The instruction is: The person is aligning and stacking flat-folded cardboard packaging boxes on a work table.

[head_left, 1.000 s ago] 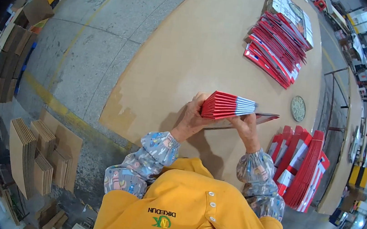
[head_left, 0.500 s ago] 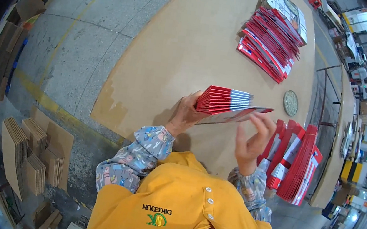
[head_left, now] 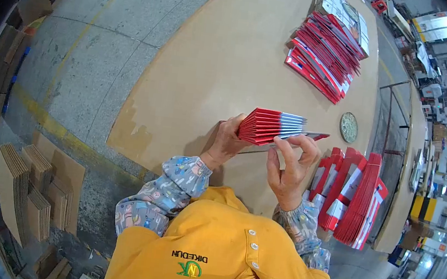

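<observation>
My left hand [head_left: 228, 140] grips a fanned stack of flat red cartons [head_left: 270, 127] by its left end, just above the brown table [head_left: 210, 65]. My right hand [head_left: 289, 167] is raised beside the stack, fingers curled, with its fingertips on the lowest carton, whose right end sticks out past the others. Both forearms wear patterned sleeve covers.
A slanted pile of red cartons [head_left: 322, 59] lies at the far side of the table under a grey-printed stack [head_left: 343, 15]. More red cartons [head_left: 353, 197] stand on edge to my right. A round disc [head_left: 349, 127] lies nearby. Brown cardboard stacks [head_left: 28, 188] sit on the floor to my left.
My right hand came off the stack, swung out to the right, and has returned to touch the bottom carton. The left hand kept its hold on the fanned stack.
</observation>
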Available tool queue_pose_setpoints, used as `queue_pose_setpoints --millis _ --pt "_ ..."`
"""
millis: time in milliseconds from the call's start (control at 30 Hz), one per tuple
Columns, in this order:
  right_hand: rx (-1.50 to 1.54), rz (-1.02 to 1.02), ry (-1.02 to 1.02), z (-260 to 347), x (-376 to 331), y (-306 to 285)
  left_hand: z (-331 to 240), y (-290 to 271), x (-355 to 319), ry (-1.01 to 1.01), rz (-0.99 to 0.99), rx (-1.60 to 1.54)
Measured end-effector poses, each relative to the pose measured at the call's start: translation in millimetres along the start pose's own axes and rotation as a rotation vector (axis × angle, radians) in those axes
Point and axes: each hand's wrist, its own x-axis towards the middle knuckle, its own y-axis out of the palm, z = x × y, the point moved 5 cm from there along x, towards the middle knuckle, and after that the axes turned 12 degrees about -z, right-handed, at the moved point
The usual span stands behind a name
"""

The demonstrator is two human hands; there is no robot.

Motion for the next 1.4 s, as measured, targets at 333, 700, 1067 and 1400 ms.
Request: queue_pose_setpoints --millis 333,700,1067,1400 --pt "-0.030 0.006 -0.023 7 5 -4 -7 -3 1 -0.001 -0.021 -0.002" --pt "-0.009 0.004 -0.032 9 8 -3 -21 -6 3 0.033 -0.001 0.055" --pt "-0.055 0.028 0.015 13 16 -4 -31 -9 3 0.076 0.013 0.058" --pt "-0.033 -0.022 0.025 14 20 0 -33 -11 4 0.109 0.014 0.083"
